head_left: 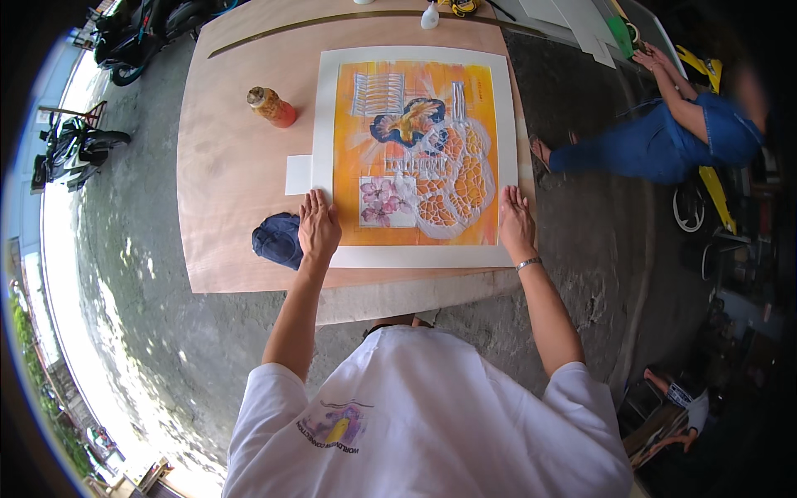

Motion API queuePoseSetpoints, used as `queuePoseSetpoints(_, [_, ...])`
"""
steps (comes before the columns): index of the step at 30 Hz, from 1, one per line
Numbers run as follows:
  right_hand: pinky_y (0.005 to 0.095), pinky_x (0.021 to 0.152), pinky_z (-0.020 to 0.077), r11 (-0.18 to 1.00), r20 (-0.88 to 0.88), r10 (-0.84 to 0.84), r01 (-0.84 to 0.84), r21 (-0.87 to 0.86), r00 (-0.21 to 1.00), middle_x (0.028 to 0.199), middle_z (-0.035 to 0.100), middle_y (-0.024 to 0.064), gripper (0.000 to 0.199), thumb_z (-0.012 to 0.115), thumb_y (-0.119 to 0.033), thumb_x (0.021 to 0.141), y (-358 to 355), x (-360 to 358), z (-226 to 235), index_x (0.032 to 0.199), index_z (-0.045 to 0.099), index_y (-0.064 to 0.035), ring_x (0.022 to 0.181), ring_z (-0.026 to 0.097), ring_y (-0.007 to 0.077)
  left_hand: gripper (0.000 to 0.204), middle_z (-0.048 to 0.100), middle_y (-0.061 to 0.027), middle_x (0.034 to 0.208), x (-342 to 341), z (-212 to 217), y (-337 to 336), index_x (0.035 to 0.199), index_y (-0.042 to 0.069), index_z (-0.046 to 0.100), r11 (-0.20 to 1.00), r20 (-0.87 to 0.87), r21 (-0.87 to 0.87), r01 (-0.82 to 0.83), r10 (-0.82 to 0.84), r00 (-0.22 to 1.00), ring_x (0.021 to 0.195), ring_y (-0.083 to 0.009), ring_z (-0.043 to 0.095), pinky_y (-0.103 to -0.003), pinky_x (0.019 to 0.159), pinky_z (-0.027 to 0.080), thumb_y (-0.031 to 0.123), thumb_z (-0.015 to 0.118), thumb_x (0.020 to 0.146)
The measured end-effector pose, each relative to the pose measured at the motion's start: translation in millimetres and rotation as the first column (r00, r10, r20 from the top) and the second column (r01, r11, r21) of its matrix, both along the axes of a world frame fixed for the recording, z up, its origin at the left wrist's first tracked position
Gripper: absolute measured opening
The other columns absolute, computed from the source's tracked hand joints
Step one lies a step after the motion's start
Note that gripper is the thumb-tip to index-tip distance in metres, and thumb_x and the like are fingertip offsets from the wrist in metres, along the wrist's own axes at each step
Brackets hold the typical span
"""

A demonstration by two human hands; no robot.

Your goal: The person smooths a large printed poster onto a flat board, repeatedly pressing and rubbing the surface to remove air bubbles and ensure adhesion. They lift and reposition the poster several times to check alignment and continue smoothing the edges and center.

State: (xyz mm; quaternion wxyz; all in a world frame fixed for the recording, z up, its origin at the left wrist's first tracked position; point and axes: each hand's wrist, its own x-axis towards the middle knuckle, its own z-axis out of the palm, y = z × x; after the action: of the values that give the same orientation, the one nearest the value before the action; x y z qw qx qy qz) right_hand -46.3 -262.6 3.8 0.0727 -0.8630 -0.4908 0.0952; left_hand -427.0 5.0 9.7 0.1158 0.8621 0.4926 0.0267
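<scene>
An orange and yellow artwork (349,124) with flower motifs and white lace-like cutouts lies flat, framed by a white mat (415,256). My left hand (318,224) rests on the mat's left border, fingers stretched out and holding nothing. On the opposite border lies my right hand (516,220), fingers extended, with a metal band round the wrist. Beside my left hand is a bunched dark blue cloth item (278,238), perhaps a cap. A small white card (298,175) sits just beyond my left fingertips, against the mat's edge.
The plywood tabletop (228,191) holds a bottle (271,107) with orange contents, a long metal ruler (332,26), a small white bottle (429,17) and a yellow tape measure (462,7). A person in blue (664,133) stands at the right, hands at another table. Motorcycles (79,145) are parked left.
</scene>
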Motion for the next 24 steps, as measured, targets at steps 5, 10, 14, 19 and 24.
queuePoseSetpoints(5, [0.0465,0.125,0.0294,1.000,0.008,0.005,-0.005,0.023,1.000,0.157,0.046,0.0194,0.048,0.044,-0.015,0.106,55,41,-1,0.151,0.045,0.0012,0.149,0.039,0.0339,0.057,0.046,-0.0274,0.155,41,0,55,0.149,-0.010,0.044,1.000,-0.016,0.019,0.022,-0.022,1.000,0.148,-0.0408,0.039,-0.050,0.124,0.027,0.029,0.039,0.107])
queuePoseSetpoints(10, [0.0467,0.124,0.0300,1.000,0.038,0.018,-0.019,0.017,0.999,0.157,0.046,0.0187,0.048,0.045,-0.013,0.105,117,91,-7,0.151,0.046,0.0005,0.149,0.039,0.0329,0.058,0.046,-0.0277,0.154,89,-7,119,0.149,-0.010,0.044,0.995,0.001,0.089,0.035,-0.035,0.999,0.147,-0.0402,0.041,-0.048,0.124,0.028,0.030,0.041,0.107])
queuePoseSetpoints(14, [0.0463,0.122,0.0331,0.999,0.083,0.030,-0.033,0.041,0.996,0.156,0.047,0.0180,0.048,0.046,-0.011,0.104,169,133,-14,0.151,0.047,-0.0016,0.148,0.041,0.0319,0.057,0.048,-0.0273,0.153,122,-18,171,0.146,-0.009,0.047,0.987,-0.008,0.154,0.045,-0.044,0.999,0.146,-0.0396,0.042,-0.047,0.123,0.029,0.032,0.040,0.107])
queuePoseSetpoints(19, [0.0453,0.120,0.0360,0.994,0.180,0.085,-0.097,0.057,0.980,0.155,0.047,0.0175,0.047,0.045,-0.013,0.104,223,198,-29,0.150,0.048,-0.0029,0.145,0.043,0.0310,0.057,0.049,-0.0260,0.152,173,-19,234,0.146,-0.008,0.049,0.982,-0.004,0.175,0.068,-0.069,0.998,0.146,-0.0378,0.042,-0.047,0.122,0.032,0.032,0.038,0.107])
queuePoseSetpoints(24, [0.0455,0.122,0.0343,0.997,0.153,0.071,-0.074,0.014,0.986,0.154,0.048,0.0204,0.048,0.044,-0.013,0.103,269,212,-15,0.149,0.047,0.0011,0.145,0.044,0.0336,0.056,0.049,-0.0239,0.153,199,-19,278,0.146,-0.006,0.049,0.991,0.033,0.126,0.037,-0.042,0.999,0.146,-0.0363,0.042,-0.045,0.122,0.033,0.032,0.036,0.107])
